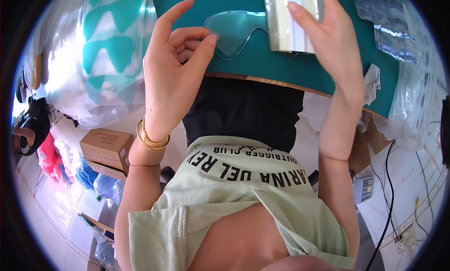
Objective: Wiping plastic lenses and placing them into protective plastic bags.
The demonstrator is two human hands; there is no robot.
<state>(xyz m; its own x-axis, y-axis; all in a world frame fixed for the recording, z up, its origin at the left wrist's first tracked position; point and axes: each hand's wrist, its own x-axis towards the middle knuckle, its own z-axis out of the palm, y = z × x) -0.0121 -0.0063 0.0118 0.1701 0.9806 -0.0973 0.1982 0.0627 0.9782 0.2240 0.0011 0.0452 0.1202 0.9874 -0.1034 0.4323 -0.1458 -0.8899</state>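
Observation:
A clear, goggle-shaped lens [233, 34] with a nose notch lies on the green table, its right end hidden under what my right hand holds. At its left end is my left hand [180, 60], index finger raised and thumb tip pressed to a curled finger. These fingertips overlap the lens's edge and are slightly blurred; what they pinch, if anything, is hidden. My right hand [335, 39] grips a flat, cream-coloured packet [285, 18] with shiny silvery edges and a pale lengthwise stripe. The thumb lies across its front, and the other fingers are behind it.
Clear plastic sheeting with teal goggle-shaped pieces [110, 55] stands at the table's left. Stacked clear lenses [391, 29] and a crumpled white cloth [372, 83] lie on the right. The table's near edge [262, 80] curves before my lap. A cardboard box [107, 147] sits lower left; black cables [388, 200] trail lower right.

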